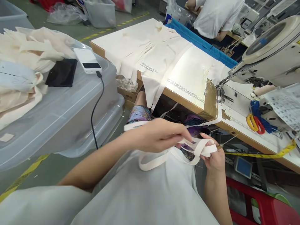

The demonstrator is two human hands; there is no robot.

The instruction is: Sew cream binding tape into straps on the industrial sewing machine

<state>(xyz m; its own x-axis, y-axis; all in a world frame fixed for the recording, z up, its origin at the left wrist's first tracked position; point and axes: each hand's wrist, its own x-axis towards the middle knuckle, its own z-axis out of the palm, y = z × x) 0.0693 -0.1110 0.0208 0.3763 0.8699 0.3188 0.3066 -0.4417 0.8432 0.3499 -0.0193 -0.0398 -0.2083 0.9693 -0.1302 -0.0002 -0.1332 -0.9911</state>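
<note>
White cloth (pixel 150 193) lies on the lap, closest to the lens, well left of and below the machine (pixel 269 53). A white strap (pixel 201 149) loops off its top edge.

Left hand (pixel 159 135): fingers closed, pinching the strap from above, below-left of the machine. Right hand (pixel 214 156): closed on the strap, which wraps over its fingers. It also holds a thin tool (pixel 226 142) whose metal tip points up-right toward the machine. The hands are near each other, both below the counter (pixel 187 106) edge. The strap sits between them, below-left of the machine, off the counter. A second run of strap (pixel 219 115) hangs from the machine's needle area down over the counter edge.

Rest, all placed from the machine:
- Scissors (pixel 254 122), yellow and red handles, just below it on the counter.
- Yellow tape measure (pixel 269 154) below it, along the counter front.
- White panels (pixel 159 53) to its left on the counter, some draping over the edge.
- Clear bin (pixel 58 118) far left, lid on. On the lid are a cloth pile (pixel 21 72), a black phone (pixel 61 72) and a white power bank (pixel 87 61) with a cable (pixel 97 106) hanging down.
- Another person (pixel 215 15) in a white shirt, up-left behind it.
- Red stool (pixel 264 203) below it, on the floor.
</note>
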